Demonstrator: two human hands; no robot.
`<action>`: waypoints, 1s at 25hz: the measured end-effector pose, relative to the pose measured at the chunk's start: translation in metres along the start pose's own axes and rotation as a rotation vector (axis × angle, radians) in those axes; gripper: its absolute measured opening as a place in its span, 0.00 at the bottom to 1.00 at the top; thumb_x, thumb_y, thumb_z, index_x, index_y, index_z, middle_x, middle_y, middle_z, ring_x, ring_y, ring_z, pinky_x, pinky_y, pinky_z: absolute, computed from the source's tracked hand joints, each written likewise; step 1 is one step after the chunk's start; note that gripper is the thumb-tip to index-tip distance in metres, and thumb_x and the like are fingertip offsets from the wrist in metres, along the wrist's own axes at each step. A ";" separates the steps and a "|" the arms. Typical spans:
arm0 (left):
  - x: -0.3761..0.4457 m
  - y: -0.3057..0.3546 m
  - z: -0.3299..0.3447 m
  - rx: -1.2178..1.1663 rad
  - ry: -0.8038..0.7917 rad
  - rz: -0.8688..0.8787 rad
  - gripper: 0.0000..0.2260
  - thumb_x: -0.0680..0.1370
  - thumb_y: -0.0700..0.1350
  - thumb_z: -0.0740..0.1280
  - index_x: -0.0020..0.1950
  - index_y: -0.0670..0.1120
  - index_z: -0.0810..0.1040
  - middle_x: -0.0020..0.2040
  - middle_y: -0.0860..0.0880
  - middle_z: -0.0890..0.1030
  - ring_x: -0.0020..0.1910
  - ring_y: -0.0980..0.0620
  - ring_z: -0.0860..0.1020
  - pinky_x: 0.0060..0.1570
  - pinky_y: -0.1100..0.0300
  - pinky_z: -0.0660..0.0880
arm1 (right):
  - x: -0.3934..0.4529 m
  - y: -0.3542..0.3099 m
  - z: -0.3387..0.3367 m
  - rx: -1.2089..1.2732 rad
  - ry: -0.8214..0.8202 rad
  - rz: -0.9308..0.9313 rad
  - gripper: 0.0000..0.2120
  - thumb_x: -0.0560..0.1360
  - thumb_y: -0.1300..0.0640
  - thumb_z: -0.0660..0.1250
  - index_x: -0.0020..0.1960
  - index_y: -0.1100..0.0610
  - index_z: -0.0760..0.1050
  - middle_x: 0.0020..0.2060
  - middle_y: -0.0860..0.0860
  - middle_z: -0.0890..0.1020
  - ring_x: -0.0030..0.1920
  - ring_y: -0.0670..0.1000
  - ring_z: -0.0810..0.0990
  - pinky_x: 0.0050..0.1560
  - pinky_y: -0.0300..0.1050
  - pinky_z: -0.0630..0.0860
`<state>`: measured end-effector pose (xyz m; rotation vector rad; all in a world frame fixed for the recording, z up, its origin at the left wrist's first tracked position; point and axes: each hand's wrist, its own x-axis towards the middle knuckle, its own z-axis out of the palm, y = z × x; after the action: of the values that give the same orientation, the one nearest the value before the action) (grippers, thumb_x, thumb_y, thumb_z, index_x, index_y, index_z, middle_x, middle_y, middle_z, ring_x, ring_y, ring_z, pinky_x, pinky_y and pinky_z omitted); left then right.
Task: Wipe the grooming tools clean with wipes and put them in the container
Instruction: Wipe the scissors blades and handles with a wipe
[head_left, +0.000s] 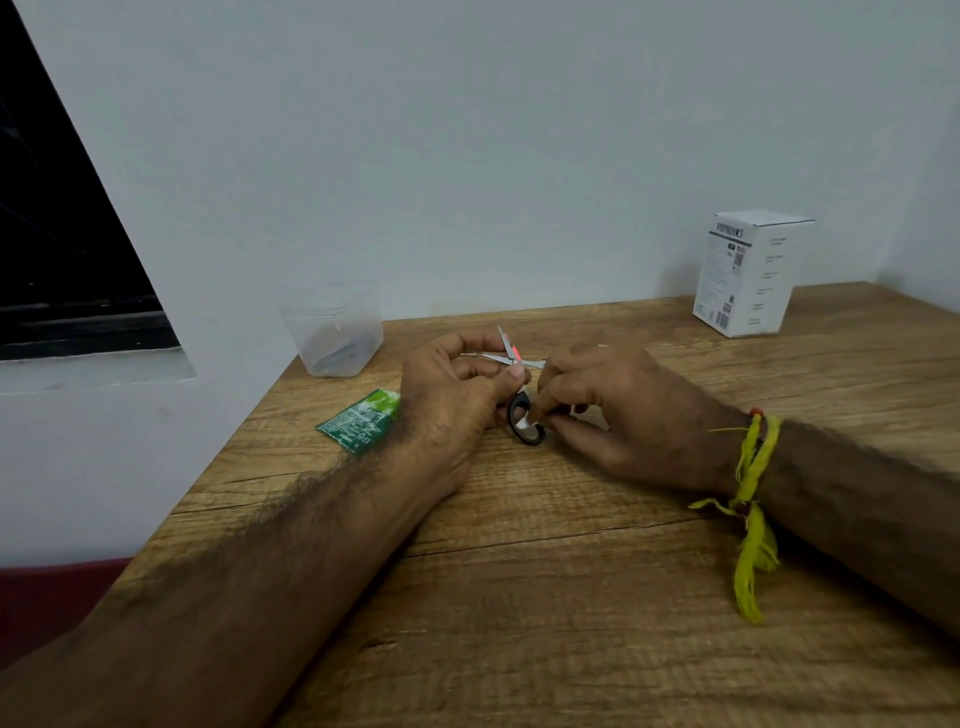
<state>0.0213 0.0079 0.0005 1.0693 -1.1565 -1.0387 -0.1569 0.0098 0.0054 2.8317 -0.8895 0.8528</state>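
Small scissors (511, 382) held above the wooden bench (571, 571), between both hands, roughly mid-bench. Left hand (452, 395): fingers curled around the scissors near the pivot, thumb tip (515, 374) pressed against the metal just below the crossing of the blades; the other fingers wrap behind the blades. Blades parted, one tip pointing up and away, the other pointing left past the left index finger; a red glint shows on one blade near the pivot. Black handle loops (525, 421) hang below the left thumb, toward the person. Right hand (613, 415): fingers pinch a small white wipe (527, 420) and press it against the black handle loop; the wipe sits between fingertips and loop, mostly hidden by the fingers. Green wipe sachet (358, 421) lies flat on the bench just left of the left wrist. Clear plastic container (335, 330) stands at the far left corner of the bench against the wall, with dark items inside, not identifiable. White carton (748, 273) stands far right, well apart. Yellow thread band (753, 499) on the right wrist.
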 end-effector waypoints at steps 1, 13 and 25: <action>-0.001 0.001 0.000 0.004 -0.001 -0.002 0.11 0.72 0.31 0.74 0.52 0.41 0.80 0.37 0.43 0.84 0.33 0.47 0.83 0.33 0.55 0.82 | 0.000 0.000 0.000 -0.014 0.001 -0.004 0.06 0.73 0.61 0.70 0.49 0.55 0.84 0.44 0.48 0.82 0.42 0.45 0.77 0.44 0.44 0.76; -0.002 0.003 0.001 -0.028 -0.009 -0.021 0.11 0.73 0.31 0.74 0.52 0.39 0.80 0.34 0.45 0.84 0.31 0.50 0.83 0.30 0.56 0.81 | 0.005 -0.004 0.001 -0.060 0.106 -0.022 0.06 0.73 0.63 0.69 0.47 0.58 0.83 0.41 0.50 0.83 0.40 0.48 0.79 0.43 0.45 0.75; -0.004 0.003 0.002 -0.050 0.019 -0.023 0.10 0.73 0.30 0.73 0.50 0.42 0.80 0.38 0.42 0.85 0.33 0.49 0.84 0.31 0.57 0.80 | 0.005 -0.012 0.000 -0.050 0.087 0.078 0.09 0.74 0.56 0.64 0.47 0.55 0.83 0.40 0.48 0.82 0.40 0.50 0.79 0.42 0.49 0.76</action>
<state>0.0192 0.0117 0.0028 1.0532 -1.1000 -1.0677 -0.1472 0.0174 0.0097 2.7110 -1.0012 0.9407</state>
